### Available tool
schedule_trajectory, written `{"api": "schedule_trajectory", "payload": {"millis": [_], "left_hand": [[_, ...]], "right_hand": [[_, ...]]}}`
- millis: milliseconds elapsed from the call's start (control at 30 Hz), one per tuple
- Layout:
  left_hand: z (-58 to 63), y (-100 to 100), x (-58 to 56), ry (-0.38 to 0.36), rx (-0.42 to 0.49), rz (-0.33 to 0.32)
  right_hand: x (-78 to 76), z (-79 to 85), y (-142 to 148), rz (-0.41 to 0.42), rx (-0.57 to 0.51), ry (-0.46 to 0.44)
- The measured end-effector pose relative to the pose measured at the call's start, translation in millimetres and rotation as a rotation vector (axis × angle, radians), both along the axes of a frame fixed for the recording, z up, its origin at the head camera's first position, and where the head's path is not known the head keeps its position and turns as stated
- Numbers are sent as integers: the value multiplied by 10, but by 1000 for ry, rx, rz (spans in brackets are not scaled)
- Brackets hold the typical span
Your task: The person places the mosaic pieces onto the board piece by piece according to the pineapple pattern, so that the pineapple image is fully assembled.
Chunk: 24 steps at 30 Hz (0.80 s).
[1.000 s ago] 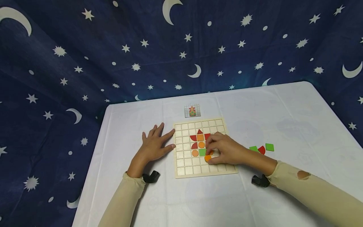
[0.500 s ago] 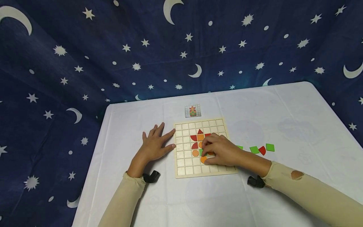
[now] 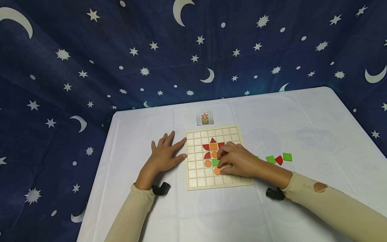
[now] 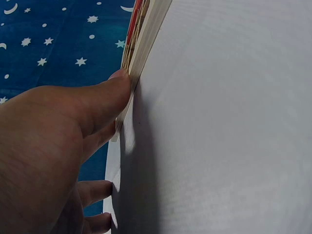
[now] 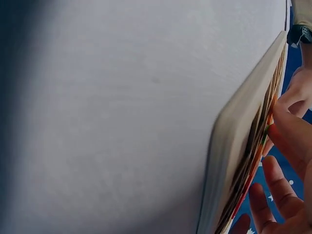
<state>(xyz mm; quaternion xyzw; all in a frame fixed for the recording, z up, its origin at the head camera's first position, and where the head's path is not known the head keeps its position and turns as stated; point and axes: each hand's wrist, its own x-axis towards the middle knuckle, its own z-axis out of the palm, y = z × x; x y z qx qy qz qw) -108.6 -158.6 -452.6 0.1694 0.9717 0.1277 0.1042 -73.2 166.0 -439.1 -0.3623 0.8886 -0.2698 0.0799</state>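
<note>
In the head view, my left hand (image 3: 164,156) lies with fingers spread at the left side of the wooden grid board (image 3: 193,183). Its thumb touches the board's edge in the left wrist view. My right hand (image 3: 239,159) is over the board with bent fingers. Its thumb tip is at the rim of an orange disc (image 3: 217,171), which lies flat in a cell. The index fingertip is near a green square (image 3: 215,162). Above are another orange disc (image 3: 214,154), an orange square (image 3: 213,146) and a red triangle (image 3: 213,140). The right hand hides some cells.
Behind the board lies a small pattern card (image 3: 205,118). To the right, on the white tablecloth (image 3: 302,127), are green squares (image 3: 287,157) and a red quarter-circle (image 3: 279,160). Another green piece is partly hidden by the right hand. A starry curtain hangs behind.
The right hand brought the orange disc left to the cell below the green square. The disc now lies flat, and the hand has drawn slightly right. The left hand stayed put.
</note>
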Motion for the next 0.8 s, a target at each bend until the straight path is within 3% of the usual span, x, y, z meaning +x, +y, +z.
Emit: {"api": "schedule_trajectory", "payload": {"millis": [200, 367, 800], "left_hand": [[11, 4, 5, -4, 0, -1], [13, 7, 6, -5, -1, -1], [11, 4, 1, -10, -5, -1]], "right_hand": [[7, 21, 35, -5, -4, -6], [-3, 143, 178, -66, -3, -52], [-72, 223, 1042, -120, 54, 37]]}}
